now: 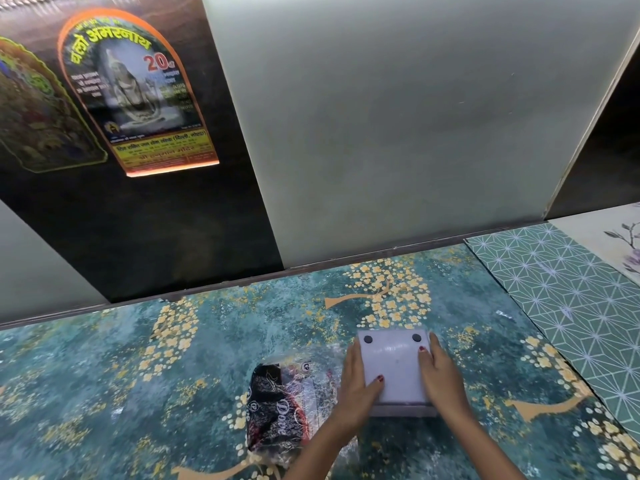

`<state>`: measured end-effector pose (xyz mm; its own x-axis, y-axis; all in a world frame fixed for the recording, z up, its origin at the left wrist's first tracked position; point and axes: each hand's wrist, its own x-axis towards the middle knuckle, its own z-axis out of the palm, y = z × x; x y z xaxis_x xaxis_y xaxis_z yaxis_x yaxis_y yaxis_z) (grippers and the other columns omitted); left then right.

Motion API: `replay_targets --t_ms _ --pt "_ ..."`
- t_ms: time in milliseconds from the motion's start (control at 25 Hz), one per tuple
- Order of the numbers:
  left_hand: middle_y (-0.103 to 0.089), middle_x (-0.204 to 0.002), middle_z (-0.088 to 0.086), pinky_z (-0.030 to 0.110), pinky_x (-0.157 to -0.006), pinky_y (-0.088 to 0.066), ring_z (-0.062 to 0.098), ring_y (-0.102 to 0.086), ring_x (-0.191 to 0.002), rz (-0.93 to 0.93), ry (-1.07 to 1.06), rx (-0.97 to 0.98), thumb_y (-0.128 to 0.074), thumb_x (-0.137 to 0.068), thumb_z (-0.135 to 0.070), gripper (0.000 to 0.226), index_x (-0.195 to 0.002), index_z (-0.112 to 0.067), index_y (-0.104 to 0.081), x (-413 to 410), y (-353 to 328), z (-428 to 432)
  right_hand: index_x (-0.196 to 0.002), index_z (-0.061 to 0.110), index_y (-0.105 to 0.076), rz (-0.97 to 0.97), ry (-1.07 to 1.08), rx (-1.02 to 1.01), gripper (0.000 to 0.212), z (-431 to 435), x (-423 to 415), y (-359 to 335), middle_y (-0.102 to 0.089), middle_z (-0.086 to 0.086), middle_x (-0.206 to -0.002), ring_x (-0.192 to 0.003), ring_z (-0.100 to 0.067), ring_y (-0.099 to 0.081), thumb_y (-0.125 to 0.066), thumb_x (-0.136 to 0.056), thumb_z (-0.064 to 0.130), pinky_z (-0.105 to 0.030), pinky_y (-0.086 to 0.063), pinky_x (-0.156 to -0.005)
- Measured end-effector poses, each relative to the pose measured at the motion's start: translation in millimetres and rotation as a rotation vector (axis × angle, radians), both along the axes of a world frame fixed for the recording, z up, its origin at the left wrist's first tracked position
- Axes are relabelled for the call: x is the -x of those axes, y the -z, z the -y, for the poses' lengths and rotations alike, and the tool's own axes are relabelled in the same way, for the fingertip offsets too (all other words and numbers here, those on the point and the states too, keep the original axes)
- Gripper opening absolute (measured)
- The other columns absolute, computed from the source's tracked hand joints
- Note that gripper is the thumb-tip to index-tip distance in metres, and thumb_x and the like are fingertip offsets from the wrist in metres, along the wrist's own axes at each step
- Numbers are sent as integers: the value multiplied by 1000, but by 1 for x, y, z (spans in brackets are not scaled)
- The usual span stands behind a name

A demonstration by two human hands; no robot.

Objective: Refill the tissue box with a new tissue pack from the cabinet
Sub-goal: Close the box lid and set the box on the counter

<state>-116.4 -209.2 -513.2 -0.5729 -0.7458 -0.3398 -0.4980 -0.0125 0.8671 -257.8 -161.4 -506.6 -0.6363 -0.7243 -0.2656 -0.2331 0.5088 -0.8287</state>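
Observation:
A white tissue box [394, 368] lies upside down on the patterned teal surface, its flat bottom panel with two dark round feet facing up. My left hand [358, 393] grips its left side, thumb pressed on the panel. My right hand [441, 372] grips the right side, thumb on top as well. Just left of the box lies a crumpled clear plastic tissue wrapper [284, 410] with black and red print. Whether it holds any tissues cannot be told. The box's inside is hidden.
The teal floral counter [138, 375] runs left and right. A green geometric sheet [568, 299] and a pale floral sheet [609, 244] lie at the right. Frosted glass panels [398, 116] and a dark panel with posters [135, 95] stand close behind.

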Motion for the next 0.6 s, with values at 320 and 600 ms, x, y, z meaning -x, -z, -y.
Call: replay_targets --t_ms 320,600 --pt "7 -157 4 53 -117 -12 28 -2 -143 408 211 278 -23 -93 -47 70 -140 -22 23 0 1 8 -138 16 -27 -133 -61 -58 46 0 0 10 -48 -16 -131 -112 -33 -50 -28 -95 32 -42 -45 -88" --pt "-4 -156 14 53 -115 -16 35 -8 -142 426 227 90 -29 -93 -43 75 -139 -17 25 2 -12 17 -113 6 -61 353 258 167 29 -2 -4 -4 -63 -6 -79 -70 -27 -55 -48 -89 17 -36 -44 -63"
